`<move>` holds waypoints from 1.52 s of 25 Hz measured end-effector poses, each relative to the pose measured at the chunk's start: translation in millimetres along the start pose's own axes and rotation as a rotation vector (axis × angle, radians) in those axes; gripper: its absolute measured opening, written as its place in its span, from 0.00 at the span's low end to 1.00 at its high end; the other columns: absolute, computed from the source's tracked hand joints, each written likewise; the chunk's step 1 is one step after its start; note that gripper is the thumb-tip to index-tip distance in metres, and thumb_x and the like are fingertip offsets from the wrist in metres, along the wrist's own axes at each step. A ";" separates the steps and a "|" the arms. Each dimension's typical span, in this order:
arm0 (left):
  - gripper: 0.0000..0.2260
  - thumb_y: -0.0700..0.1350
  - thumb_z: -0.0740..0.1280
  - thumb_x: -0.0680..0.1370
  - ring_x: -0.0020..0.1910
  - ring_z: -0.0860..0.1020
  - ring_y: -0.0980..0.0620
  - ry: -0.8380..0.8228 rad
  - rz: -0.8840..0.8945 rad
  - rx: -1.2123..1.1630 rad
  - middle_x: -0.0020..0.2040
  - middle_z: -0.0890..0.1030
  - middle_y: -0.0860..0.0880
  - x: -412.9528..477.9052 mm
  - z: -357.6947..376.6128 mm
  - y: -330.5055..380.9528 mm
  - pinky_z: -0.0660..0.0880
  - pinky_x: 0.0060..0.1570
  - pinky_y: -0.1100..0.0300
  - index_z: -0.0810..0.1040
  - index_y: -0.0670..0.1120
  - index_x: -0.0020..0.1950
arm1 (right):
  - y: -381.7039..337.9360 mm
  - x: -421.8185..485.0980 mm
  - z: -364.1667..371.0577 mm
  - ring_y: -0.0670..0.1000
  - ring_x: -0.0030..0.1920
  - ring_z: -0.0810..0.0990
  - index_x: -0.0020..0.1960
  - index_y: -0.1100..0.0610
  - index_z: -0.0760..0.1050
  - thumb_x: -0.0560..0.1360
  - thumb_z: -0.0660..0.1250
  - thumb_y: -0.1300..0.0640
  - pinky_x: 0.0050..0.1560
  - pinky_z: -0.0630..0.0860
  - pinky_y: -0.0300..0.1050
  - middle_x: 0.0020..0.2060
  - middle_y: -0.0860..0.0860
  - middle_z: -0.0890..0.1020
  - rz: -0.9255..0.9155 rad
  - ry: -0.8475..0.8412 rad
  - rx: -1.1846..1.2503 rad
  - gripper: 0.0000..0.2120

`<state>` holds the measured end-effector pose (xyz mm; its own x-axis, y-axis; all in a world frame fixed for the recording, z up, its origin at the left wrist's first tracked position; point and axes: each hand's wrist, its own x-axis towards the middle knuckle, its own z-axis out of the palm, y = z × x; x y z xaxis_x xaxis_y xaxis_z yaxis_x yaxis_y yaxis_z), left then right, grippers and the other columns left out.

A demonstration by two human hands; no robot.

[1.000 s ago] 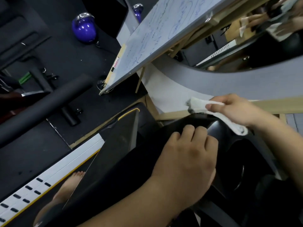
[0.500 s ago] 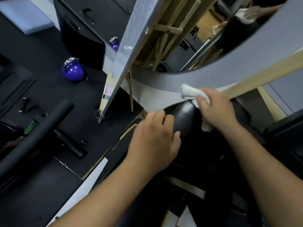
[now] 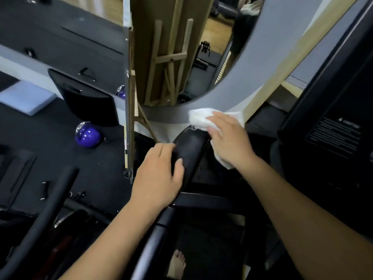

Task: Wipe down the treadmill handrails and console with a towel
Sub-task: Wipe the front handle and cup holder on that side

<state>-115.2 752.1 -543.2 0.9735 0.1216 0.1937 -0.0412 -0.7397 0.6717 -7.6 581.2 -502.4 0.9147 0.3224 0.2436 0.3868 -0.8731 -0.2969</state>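
Observation:
A white towel [image 3: 198, 118] is bunched under my right hand [image 3: 230, 142], which presses it against the far right side of the black treadmill console top [image 3: 190, 146]. Part of the towel hangs below the palm. My left hand [image 3: 159, 178] grips the console's left edge, fingers curled over it. A black handrail [image 3: 153, 239] runs down from the console toward me. My bare foot [image 3: 178, 263] shows below on the belt.
A whiteboard on a wooden easel [image 3: 129, 98] stands just left of the console. A curved mirror [image 3: 181, 47] faces me. Purple kettlebell [image 3: 87, 135] lies on the black floor at left. Another black machine [image 3: 333, 128] stands at right, a black bar [image 3: 40, 219] at lower left.
The view has swung round to look more squarely at the console. My right hand has slid the towel along the console's far edge. My left hand keeps its hold on the left edge.

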 end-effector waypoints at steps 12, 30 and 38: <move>0.09 0.34 0.59 0.77 0.48 0.76 0.46 0.147 -0.139 -0.157 0.47 0.79 0.50 -10.1 -9.6 4.0 0.74 0.49 0.51 0.75 0.45 0.51 | -16.6 -35.8 -0.8 0.54 0.58 0.75 0.59 0.45 0.75 0.77 0.61 0.55 0.59 0.74 0.52 0.57 0.49 0.80 -0.266 -0.201 0.130 0.13; 0.08 0.37 0.59 0.80 0.51 0.77 0.46 0.166 -0.076 -0.154 0.49 0.79 0.49 -6.1 -7.7 1.2 0.74 0.52 0.51 0.76 0.43 0.53 | -20.5 -63.9 -27.8 0.54 0.49 0.76 0.55 0.42 0.78 0.77 0.63 0.46 0.48 0.70 0.46 0.47 0.47 0.73 0.049 -0.275 -0.063 0.09; 0.08 0.37 0.59 0.79 0.50 0.77 0.47 0.150 -0.104 -0.115 0.49 0.80 0.48 -6.1 -9.0 2.8 0.73 0.51 0.54 0.76 0.44 0.52 | -14.2 -67.1 -43.8 0.53 0.54 0.76 0.58 0.40 0.77 0.76 0.62 0.41 0.49 0.70 0.47 0.53 0.46 0.75 0.024 -0.361 -0.180 0.13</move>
<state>-123.2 755.3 -536.1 0.9298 0.2967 0.2177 0.0238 -0.6389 0.7689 -79.5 555.9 -474.0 0.9181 0.3806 -0.1109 0.3671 -0.9218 -0.1247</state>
